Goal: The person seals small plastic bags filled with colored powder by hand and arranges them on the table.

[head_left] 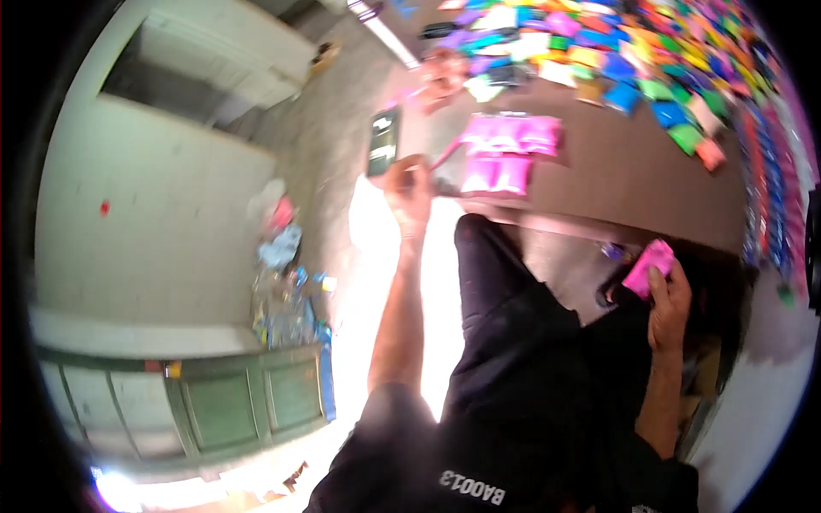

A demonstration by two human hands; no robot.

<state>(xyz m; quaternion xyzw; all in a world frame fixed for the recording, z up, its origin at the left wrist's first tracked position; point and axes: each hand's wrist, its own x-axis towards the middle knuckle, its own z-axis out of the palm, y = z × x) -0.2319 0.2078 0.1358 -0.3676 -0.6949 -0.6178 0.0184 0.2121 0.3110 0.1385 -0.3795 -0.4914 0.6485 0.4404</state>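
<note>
Plainly, a pink packet [649, 268] is gripped between the thumb and fingers of the right hand [668, 295], beside the near edge of the brown surface [599, 184] and by the person's dark-clothed leg [487, 265]. On the surface, more pink packets [505, 154] lie close together in two rows, with the shorter row nearer the person. The left hand [408, 184] has its fingers curled near those rows, just beside a dark phone [384, 141]; whether it holds anything, I cannot tell. Farther out, a broad heap of many-coloured packets [617, 67] spreads over the surface, and shiny coloured strips [765, 184] run along its right side.
</note>
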